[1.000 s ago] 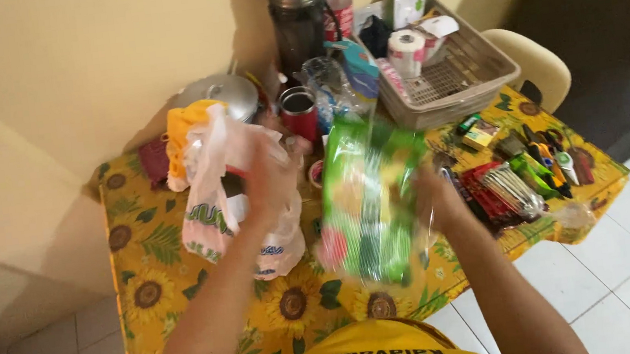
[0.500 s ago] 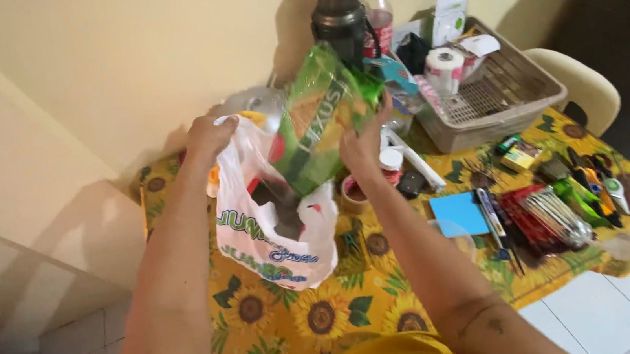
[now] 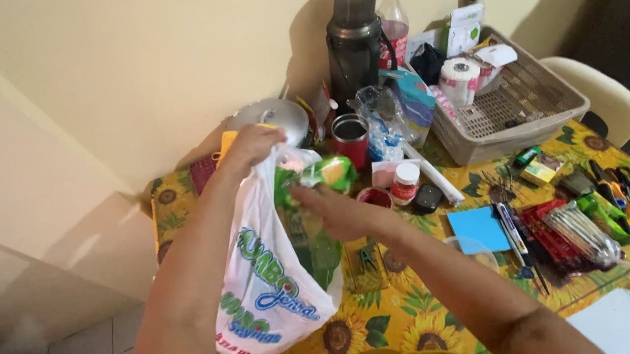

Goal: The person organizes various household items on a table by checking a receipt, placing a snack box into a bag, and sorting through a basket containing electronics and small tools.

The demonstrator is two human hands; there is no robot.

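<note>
the white plastic bag (image 3: 270, 301) hung over the sunflower tablecloth (image 3: 395, 322), and the right hand (image 3: 335, 213) lay flat against the green packet (image 3: 311, 225) that sat mostly inside it, fingers stretched out rather than curled. the left hand (image 3: 250, 145) was pinched tight on the bag's upper edge, lifting the mouth apart. beyond them stood a red mug (image 3: 349, 139), a small white jar (image 3: 406, 183), a dark flask (image 3: 351, 38) and a grey basket (image 3: 536, 108) against the wall.
</note>
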